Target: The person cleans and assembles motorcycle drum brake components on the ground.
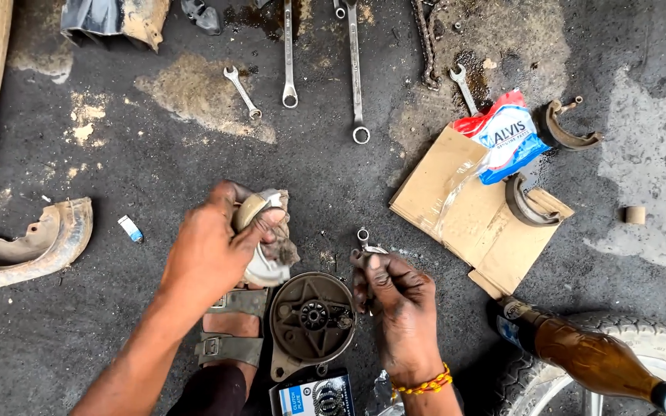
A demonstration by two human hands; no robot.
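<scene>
My left hand [213, 246] grips a curved brake shoe [257, 206] together with a dirty grey rag [279, 250], just above my sandalled foot [229, 331]. My right hand [398, 296] pinches a small metal lever with a ring end [364, 240]. Between the two hands a round, greasy brake backing plate [311, 317] lies flat on the oily ground. A small printed parts box [314, 397] sits just below the plate.
Several spanners [358, 69] and a chain [425, 42] lie at the top. Flattened cardboard [456, 204] holds a plastic parts bag [506, 135] and two old brake shoes [529, 204]. A brown bottle [587, 354] rests on a tyre [657, 339]. A rusty fender piece [32, 246] lies left.
</scene>
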